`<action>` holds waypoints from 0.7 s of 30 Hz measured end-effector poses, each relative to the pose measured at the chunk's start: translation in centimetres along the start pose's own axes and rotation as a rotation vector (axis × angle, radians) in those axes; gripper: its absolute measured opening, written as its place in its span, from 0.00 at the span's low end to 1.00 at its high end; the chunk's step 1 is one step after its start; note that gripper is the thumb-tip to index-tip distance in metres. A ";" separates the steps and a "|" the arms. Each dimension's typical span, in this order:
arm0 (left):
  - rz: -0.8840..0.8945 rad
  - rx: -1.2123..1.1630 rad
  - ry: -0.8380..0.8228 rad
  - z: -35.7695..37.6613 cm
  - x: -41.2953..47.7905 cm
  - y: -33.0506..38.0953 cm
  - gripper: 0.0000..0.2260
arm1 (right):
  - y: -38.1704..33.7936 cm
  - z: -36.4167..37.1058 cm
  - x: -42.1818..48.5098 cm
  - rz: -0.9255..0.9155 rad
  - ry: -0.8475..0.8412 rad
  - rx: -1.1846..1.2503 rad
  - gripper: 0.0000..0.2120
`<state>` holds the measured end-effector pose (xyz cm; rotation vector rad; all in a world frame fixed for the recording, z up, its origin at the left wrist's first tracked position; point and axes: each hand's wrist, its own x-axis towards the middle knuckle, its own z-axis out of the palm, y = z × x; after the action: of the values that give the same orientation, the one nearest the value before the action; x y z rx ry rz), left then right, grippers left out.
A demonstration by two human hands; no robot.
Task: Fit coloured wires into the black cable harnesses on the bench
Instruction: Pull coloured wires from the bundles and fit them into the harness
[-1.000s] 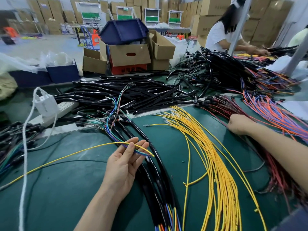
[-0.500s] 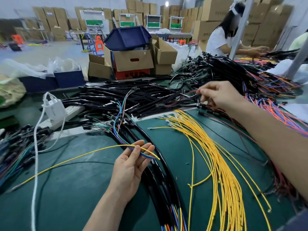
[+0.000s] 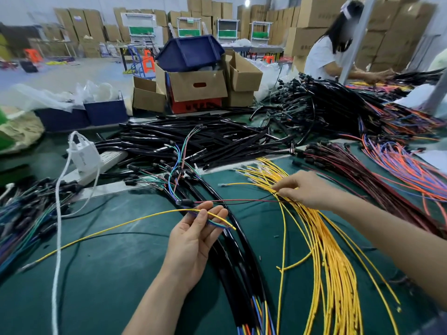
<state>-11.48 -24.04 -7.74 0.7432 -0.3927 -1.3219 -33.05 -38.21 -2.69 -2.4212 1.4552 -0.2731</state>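
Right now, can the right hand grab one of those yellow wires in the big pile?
Probably yes. The right hand sits on top of the yellow wires, nothing between them. But its fingers pinch a thin red wire, which may hinder the grab.

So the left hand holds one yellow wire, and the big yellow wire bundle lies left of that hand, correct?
Not quite: the head view shows the yellow wire bundle lying right of the left hand. The one yellow wire in that hand is correct.

Factory/warehouse: stacked cartons (image 3: 312,18), wire-piled bench (image 3: 108,274), 2nd worker (image 3: 324,56).
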 end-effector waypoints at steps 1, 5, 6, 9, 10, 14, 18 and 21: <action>0.000 -0.003 0.000 0.0 0.0 0.0 0.08 | 0.8 0.1 0.0 -0.009 0.070 0.014 0.10; -0.002 -0.003 0.001 0.0 0.1 -0.1 0.08 | 3.9 -0.9 -0.4 -0.001 -0.008 -0.002 0.32; -0.002 -0.002 0.002 -0.1 0.1 -0.1 0.08 | 4.6 -1.0 -0.5 0.019 -0.084 -0.033 0.38; -0.002 -0.001 0.004 -0.1 0.2 -0.1 0.08 | 6.3 -1.2 -0.4 0.057 -0.099 -0.106 0.35; -0.001 -0.001 0.005 -0.1 0.2 -0.1 0.08 | 6.5 -1.3 -0.3 0.053 -0.081 -0.122 0.30; -0.001 0.002 0.009 0.0 0.2 -0.1 0.08 | 5.9 -1.5 0.0 -0.030 -0.023 -0.109 0.08; -0.004 0.003 0.002 0.0 0.1 -0.1 0.08 | 4.8 -2.5 -0.4 -0.081 0.056 -0.083 0.04; -0.007 0.008 0.003 0.1 0.0 -0.1 0.07 | 3.1 -3.8 -0.4 -0.043 0.227 -0.017 0.05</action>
<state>-11.58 -24.11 -7.74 0.7540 -0.3937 -1.3268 -36.95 -39.80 -0.22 -2.5046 1.5021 -0.5636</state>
